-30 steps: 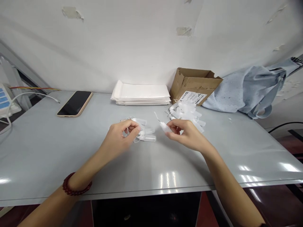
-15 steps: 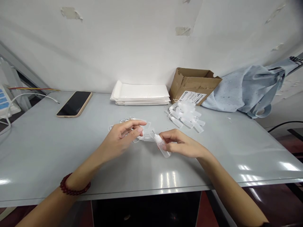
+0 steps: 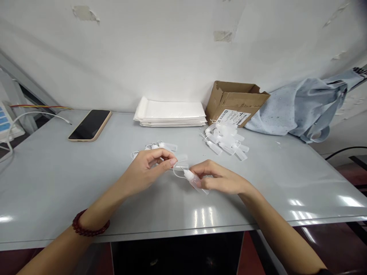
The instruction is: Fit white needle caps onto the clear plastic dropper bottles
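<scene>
My right hand [image 3: 215,178] grips a small translucent squeeze bottle [image 3: 195,181], tilted with its thin needle tip pointing up and left. A white strap [image 3: 178,175] loops from the bottle's neck to my left hand [image 3: 156,165]. The thumb and forefinger of that hand are pinched on the strap's end; the small cap there is hidden by the fingertips. Behind my left hand lie several similar bottles [image 3: 168,146], partly covered by it. Another pile of bottles [image 3: 225,138] rests farther right.
A stack of white padded envelopes [image 3: 172,112] stands against the wall. Beside it are an open cardboard box [image 3: 237,103] and a light blue cloth bag [image 3: 298,103]. A phone [image 3: 90,125] lies at the left on the grey table [image 3: 57,183], near a white cable [image 3: 43,113].
My left fingers have closed on the strap's end and moved slightly towards the needle. The strap now bows out below it. The bottle in my right hand has tilted a little more leftward.
</scene>
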Motion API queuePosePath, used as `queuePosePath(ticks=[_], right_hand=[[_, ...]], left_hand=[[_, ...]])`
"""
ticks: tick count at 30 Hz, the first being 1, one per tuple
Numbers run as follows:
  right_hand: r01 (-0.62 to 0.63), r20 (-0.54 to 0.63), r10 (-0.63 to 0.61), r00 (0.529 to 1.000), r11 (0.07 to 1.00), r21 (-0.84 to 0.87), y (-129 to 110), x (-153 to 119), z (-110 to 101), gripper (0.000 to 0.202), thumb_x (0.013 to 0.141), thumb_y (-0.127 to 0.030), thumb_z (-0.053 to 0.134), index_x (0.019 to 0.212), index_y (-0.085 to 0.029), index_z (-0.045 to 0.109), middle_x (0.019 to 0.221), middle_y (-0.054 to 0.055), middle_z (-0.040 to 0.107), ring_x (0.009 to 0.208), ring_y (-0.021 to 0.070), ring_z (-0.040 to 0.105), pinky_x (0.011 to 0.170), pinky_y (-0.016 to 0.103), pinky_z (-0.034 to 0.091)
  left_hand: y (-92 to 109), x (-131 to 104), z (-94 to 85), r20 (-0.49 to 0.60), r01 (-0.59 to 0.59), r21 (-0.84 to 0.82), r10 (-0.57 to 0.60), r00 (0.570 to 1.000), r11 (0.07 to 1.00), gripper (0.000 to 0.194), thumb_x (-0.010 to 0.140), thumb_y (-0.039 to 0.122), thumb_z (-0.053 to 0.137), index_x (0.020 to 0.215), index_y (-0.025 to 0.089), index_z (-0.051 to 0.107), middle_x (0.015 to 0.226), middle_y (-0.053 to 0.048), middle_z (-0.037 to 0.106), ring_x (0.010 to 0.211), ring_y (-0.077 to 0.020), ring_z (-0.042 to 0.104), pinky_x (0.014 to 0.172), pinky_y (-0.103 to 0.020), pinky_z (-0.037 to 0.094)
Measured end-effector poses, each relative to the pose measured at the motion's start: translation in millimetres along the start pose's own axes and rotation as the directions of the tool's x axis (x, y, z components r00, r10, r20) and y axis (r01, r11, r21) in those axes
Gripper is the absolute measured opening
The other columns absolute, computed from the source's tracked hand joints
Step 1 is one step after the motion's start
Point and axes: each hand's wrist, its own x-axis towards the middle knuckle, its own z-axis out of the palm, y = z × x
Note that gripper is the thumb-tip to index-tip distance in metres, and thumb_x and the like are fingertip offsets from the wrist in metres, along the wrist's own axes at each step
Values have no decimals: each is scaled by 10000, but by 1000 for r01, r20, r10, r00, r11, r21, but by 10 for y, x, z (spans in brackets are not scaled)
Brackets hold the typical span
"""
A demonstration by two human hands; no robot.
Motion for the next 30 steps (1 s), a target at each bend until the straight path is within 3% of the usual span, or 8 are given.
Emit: queuePosePath(ticks=[21,30], right_hand=[[35,-52,-36,998,999,-8,2,10,17,208,868,-257,417,705,-165,508,621,-32,447,611,108,399,603,270,295],[36,-114,-34,993,999,18,40,15,44,112,769,-118,366,685,-192,375,641,-41,359,602,107,329,589,277,280]], left_hand=[[20,-6,51,57,16,-104,-10,998,994,188,877,341,578,797,193,661,723,31,624,684,-101,559,651,-204,440],[30,4,35,31,3,-142,1,1000,990,166,877,303,582,789,191,667,732,31,637,693,-97,563,662,-194,445]])
